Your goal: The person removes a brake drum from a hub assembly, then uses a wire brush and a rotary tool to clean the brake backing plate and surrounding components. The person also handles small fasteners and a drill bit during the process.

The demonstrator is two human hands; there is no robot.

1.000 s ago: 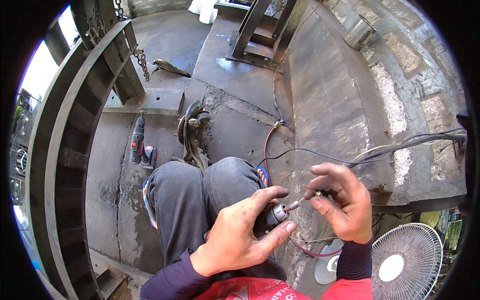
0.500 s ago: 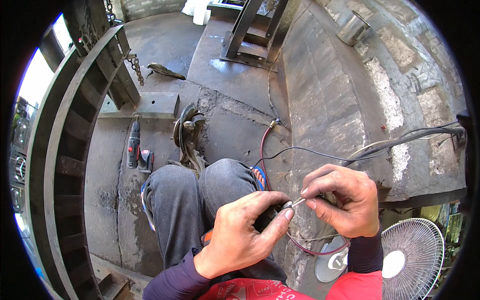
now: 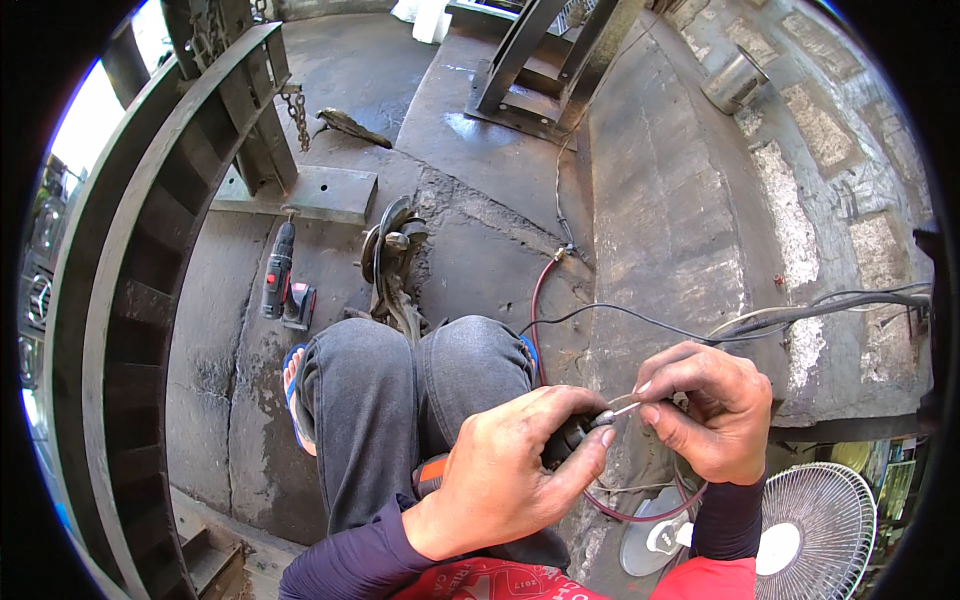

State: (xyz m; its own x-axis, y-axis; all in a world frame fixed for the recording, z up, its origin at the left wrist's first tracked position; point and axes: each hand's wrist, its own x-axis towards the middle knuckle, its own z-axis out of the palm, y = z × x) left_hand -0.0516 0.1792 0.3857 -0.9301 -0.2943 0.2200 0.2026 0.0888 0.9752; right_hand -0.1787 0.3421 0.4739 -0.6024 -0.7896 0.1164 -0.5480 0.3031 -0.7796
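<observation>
My left hand (image 3: 500, 470) is closed around a dark hand tool (image 3: 570, 437) with a small metal nose. An orange-and-black part (image 3: 430, 475), seemingly of the same tool, shows behind the wrist. Between the thumb and finger of my right hand (image 3: 715, 405) is a thin metal rod (image 3: 626, 408), its left end at the tool's nose. Whether the rod sits inside the nose cannot be made out. My left fingers hide most of the tool's body. Both hands are above my right thigh.
A cordless drill (image 3: 283, 275) lies on the concrete floor at left, near a rusty metal part (image 3: 393, 255). Steel beams (image 3: 150, 290) stand along the left. A red hose (image 3: 537, 310) and black cables (image 3: 800, 311) run at right, with a fan (image 3: 815, 530) low down.
The view has shifted a little, and both hands sit slightly farther right in it. The tool's nose and the rod show more plainly now. My right hand still pinches the rod.
</observation>
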